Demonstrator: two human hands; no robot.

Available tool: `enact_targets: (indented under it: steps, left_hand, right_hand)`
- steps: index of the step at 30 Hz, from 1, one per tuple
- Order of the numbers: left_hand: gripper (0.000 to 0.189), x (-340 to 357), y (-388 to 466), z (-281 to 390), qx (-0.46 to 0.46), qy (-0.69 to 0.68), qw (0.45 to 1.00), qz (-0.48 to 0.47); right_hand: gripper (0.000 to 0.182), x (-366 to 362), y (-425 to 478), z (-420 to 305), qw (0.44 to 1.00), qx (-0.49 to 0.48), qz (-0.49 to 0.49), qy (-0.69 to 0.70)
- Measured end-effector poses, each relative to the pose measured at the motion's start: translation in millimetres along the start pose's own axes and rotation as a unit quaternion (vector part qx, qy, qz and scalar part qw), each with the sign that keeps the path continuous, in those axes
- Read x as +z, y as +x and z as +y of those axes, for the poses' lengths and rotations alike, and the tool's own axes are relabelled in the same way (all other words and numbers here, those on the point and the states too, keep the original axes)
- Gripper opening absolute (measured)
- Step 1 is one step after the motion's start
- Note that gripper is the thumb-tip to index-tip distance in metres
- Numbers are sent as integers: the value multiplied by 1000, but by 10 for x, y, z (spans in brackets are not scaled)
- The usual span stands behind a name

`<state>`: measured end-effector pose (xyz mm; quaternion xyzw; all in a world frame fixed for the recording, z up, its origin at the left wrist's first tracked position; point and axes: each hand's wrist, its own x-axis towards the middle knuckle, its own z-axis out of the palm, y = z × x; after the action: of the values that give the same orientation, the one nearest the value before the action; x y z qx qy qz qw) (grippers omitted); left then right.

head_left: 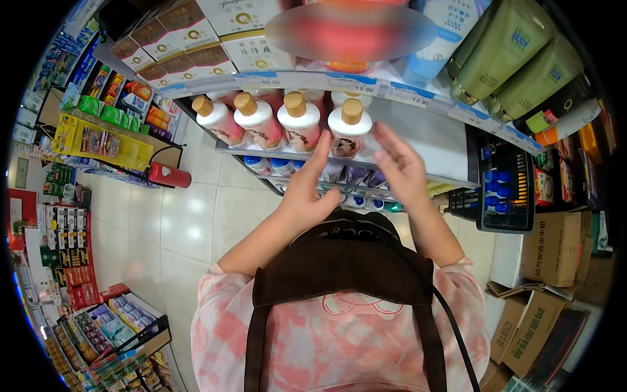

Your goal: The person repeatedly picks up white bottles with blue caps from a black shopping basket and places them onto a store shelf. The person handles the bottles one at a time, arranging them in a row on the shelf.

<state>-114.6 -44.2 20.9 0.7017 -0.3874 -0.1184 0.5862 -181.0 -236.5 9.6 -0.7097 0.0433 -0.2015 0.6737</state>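
Observation:
White plastic bottles with gold caps and pink labels stand in a row along the front of a shelf in the head view. My left hand (313, 183) is beside the rightmost front bottle (349, 130), its fingers pointing up between that bottle and its neighbour (299, 122). To the right of the rightmost bottle is my right hand (402, 166), slightly blurred, with its fingers spread and nothing held. Whether the left fingertips touch a bottle I cannot tell. More bottles of the kind stand behind the front row, partly hidden by the shelf above.
Above, a shelf edge with price tags (308, 82) carries boxes (188, 32) and green tubes (504, 49). Bottles with blue caps (281, 165) stand on the shelf below. A black basket (507, 215) is at right, over cardboard boxes (553, 250). A red cylinder (169, 175) is at left.

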Motion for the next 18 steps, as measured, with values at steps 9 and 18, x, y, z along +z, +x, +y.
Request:
enact_targets:
  steps: [9,18]
  left_hand:
    - [64,-11,-166,-96,30,-55,998,10]
    - [60,-63,-216,-107,-5,-42,999,-27]
  right_hand:
    - [40,-232,805,57,959,27,-32,-279]
    - [26,-153,1089,543,990,34,-52,-127]
